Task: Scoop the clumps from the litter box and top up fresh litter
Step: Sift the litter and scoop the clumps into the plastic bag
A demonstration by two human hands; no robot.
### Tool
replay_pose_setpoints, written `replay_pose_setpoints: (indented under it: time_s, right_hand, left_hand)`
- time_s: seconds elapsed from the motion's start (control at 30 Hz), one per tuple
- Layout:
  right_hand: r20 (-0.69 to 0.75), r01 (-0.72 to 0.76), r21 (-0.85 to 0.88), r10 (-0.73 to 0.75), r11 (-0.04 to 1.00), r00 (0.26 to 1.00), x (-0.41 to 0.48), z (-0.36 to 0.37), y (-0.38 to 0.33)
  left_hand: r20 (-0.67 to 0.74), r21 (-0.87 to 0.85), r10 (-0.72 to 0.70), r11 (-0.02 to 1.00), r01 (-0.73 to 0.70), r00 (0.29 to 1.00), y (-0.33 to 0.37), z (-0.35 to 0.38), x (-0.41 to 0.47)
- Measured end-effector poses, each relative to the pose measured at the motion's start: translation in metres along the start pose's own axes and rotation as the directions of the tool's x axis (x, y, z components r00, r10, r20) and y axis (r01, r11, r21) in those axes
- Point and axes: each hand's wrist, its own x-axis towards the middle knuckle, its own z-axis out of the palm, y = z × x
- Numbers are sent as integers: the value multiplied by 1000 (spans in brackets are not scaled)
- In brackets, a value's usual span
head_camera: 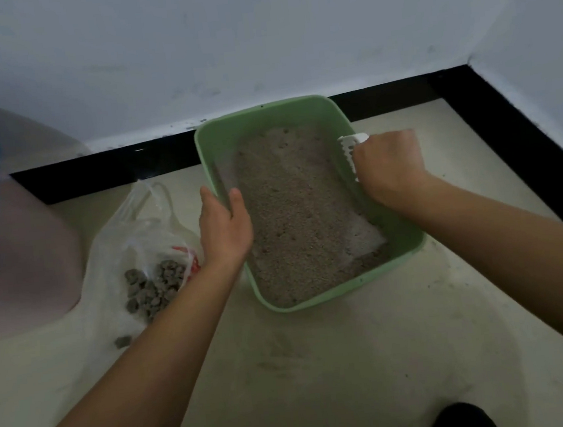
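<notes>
A green litter box point(405, 253) sits on a pale floor point(322, 364) near the far wall, filled with grey-brown litter point(293, 212); the right hand point(389, 165) is closed round a white slotted scoop point(352, 144) at the box's right wall; the left hand point(224, 225) grips the box's left rim, thumb inside, fingers outside; just left of the box lies a clear plastic bag point(137, 234) holding grey clumps point(156, 287); a black baseboard point(97, 176) runs along the wall.
</notes>
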Motion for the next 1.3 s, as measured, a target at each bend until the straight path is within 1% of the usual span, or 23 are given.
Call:
replay_pose_setpoints:
  time_s: [0.13, 0.2, 0.27, 0.4, 0.47, 0.57, 0.67, 0.73, 0.8, 0.83, 0.9, 0.93, 1.0, 1.07, 1.1, 1.13, 1.17, 1.2, 1.23, 1.27, 1.3]
  right_hand:
    - [35, 24, 0, -24, 1000, 999, 25, 24, -9]
    - [50, 15, 48, -17, 999, 999, 44, 31, -13]
    - [46, 6, 134, -13, 991, 999, 64, 39, -18]
    - [-16, 24, 228, -21, 973, 1000, 97, 64, -18]
    - [-85, 70, 243, -51, 967, 995, 108, 75, -8]
    - [-179, 173, 225, -134, 959, 975, 123, 85, -2]
    - [-214, 256, 269, -201, 928, 956, 125, 81, -16]
    - [-268, 318, 322, -236, 892, 934, 124, 71, -37]
    - [-320, 412, 299, -317, 861, 893, 120, 54, -59]
    - [-346, 483, 247, -389, 840, 854, 116, 47, -69]
    - [-387, 612, 100, -536, 784, 750, 99, 39, -75]
    - [-423, 644, 46, -569, 764, 705, 90, 40, -68]
    - [-560, 662, -1, -549, 750, 621, 74, 46, -43]
    - [-644, 660, -20, -515, 751, 566, 60, 54, -12]
    - [-639, 649, -31, -514, 760, 572, 57, 56, 4]
    - [-588, 607, -41, -510, 794, 627, 55, 56, 19]
    - [-499, 523, -52, -475, 851, 724, 56, 54, 30]
    - [-405, 410, -51, -394, 911, 825, 60, 52, 36]
    - [-313, 285, -44, -284, 958, 906, 65, 50, 39]
    - [-227, 181, -30, -184, 983, 956, 71, 47, 38]
    - [-140, 116, -5, -115, 993, 983, 76, 45, 34]
  left_hand:
    - [-43, 32, -37, 999, 38, 998, 7, 14, 16]
    - [-72, 44, -41, 998, 44, 997, 6, 18, 21]
    - [-88, 57, -31, 998, 36, 996, 5, 20, 22]
    - [-128, 58, 14, 998, -6, 992, 3, 26, 22]
    - [-119, 35, 1, 999, 3, 993, 2, 27, 22]
    - [-110, 6, -19, 1000, 20, 994, 1, 27, 22]
    - [-108, -10, -42, 999, 41, 993, 1, 27, 23]
    - [-121, -22, -56, 998, 54, 991, 2, 26, 22]
    - [-129, -57, -73, 996, 66, 989, 3, 25, 20]
    - [-133, -77, -84, 994, 74, 988, 4, 25, 20]
    - [-144, -124, -106, 988, 88, 984, 4, 25, 19]
    - [-150, -152, -121, 983, 98, 981, 4, 25, 18]
    - [-158, -197, -149, 973, 116, 976, 4, 24, 17]
    - [-150, -218, -155, 969, 121, 976, 5, 23, 16]
    - [-142, -224, -157, 967, 123, 977, 6, 23, 16]
    - [-136, -231, -157, 965, 123, 978, 7, 23, 15]
    - [-133, -235, -155, 964, 121, 979, 8, 23, 15]
    - [-132, -236, -152, 964, 118, 980, 8, 23, 15]
    - [-132, -235, -149, 965, 115, 980, 9, 24, 16]
    - [-132, -236, -148, 965, 114, 980, 9, 24, 16]
    - [-129, -242, -149, 963, 114, 980, 8, 24, 16]
